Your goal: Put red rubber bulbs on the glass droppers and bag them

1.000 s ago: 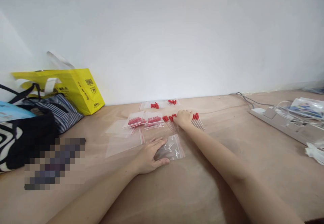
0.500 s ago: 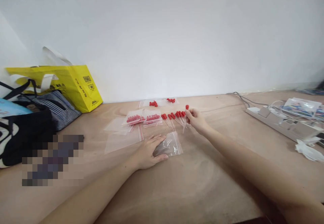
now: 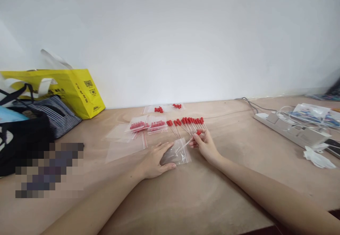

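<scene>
My right hand (image 3: pixel 206 147) pinches a dropper with a red rubber bulb (image 3: pixel 199 132). Its thin clear stem points left and down to the mouth of a clear zip bag (image 3: pixel 182 156); whether the tip is inside the bag I cannot tell. Flat on the bag's left part rests my left hand (image 3: pixel 156 161), fingers stretched and thumb apart. Just behind lies a row of red-bulbed droppers (image 3: pixel 193 121), stems toward me, with a few more droppers (image 3: pixel 174 123) to their left. Filled zip bags (image 3: pixel 157 124) are stacked farther left.
Flat bags (image 3: pixel 123 150) lie left of my left hand. Loose red bulbs (image 3: pixel 158 110) rest on bags by the wall. A yellow bag (image 3: pixel 79 93) and a striped bag (image 3: pixel 60 116) stand left. At right are a power strip (image 3: pixel 281 128) and crumpled tissue (image 3: pixel 318 158).
My right hand has brought the dropper from the row down toward me to the zip bag, tilting it from upright to slanted. The left hand stays on the bag. The view has shifted slightly.
</scene>
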`<state>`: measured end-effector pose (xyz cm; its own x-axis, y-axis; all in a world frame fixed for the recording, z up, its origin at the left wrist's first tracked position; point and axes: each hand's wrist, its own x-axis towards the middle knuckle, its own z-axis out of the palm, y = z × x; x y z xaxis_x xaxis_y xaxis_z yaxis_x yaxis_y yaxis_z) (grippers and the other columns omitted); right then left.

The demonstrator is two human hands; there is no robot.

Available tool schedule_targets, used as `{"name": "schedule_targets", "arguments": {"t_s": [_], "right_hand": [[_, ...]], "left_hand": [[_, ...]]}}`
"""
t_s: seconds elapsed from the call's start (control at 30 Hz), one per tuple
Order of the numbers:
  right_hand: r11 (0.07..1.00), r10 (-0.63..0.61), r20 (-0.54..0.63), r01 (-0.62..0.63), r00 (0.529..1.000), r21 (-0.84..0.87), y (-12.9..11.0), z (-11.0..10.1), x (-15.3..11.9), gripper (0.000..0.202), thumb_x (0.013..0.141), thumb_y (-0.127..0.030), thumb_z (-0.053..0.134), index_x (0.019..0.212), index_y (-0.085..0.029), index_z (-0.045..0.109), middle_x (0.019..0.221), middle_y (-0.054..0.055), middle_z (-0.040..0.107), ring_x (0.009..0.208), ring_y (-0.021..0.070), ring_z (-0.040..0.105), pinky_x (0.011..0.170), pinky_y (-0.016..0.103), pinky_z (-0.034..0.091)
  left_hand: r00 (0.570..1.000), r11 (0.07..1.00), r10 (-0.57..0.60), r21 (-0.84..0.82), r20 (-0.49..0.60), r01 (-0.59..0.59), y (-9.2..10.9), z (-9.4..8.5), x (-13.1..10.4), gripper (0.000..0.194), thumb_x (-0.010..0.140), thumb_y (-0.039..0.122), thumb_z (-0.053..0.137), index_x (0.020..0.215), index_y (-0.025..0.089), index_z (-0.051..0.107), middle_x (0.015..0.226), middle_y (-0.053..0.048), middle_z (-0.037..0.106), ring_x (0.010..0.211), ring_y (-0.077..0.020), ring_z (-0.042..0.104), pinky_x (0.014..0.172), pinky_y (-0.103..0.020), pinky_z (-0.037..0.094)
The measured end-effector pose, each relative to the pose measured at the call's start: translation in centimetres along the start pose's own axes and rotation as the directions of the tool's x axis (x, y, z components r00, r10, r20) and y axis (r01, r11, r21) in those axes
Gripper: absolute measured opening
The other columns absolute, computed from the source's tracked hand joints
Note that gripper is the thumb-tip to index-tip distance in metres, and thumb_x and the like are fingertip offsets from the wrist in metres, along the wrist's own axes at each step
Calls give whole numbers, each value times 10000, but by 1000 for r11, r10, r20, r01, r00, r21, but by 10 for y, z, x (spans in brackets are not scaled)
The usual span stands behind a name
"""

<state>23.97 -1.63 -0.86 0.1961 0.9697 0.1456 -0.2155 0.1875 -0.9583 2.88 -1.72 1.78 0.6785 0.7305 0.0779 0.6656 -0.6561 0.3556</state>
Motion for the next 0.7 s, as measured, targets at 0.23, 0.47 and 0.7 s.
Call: {"name": "schedule_targets", "arguments": {"t_s": [0.23,0.47,0.7], "right_hand": [[976,169,344,-107,924,-191,-4,3,-10,366,659,-505,576,759,-193,414,556,-71,528,295,35,391,300,172,271],[953,214,385,-105,898,-283,6,-3,-3,295,664,-361,625,771,-198,404,532,-88,514,300,17,336,282,140,229],[916,254,473,-53,844,-397,0,-11,1,272,678,-386,598,780,-167,472,554,-60,539,303,25,373,290,152,279]], "left_hand": [[1000,999,-15,-33,-22,14,-4,3,-2,702,751,505,504,1313,175,246,1347,-111,342,1223,-274,318,989,-429,292],[985,1000,18,3,-170,-18,-1,2,-1,651,702,506,561,1243,217,341,1225,-81,443,1116,-260,432,917,-394,371],[997,999,-26,-43,-76,23,-13,-5,-17,541,778,426,505,1252,235,326,1210,-54,503,1096,-217,472,915,-363,378]]}}
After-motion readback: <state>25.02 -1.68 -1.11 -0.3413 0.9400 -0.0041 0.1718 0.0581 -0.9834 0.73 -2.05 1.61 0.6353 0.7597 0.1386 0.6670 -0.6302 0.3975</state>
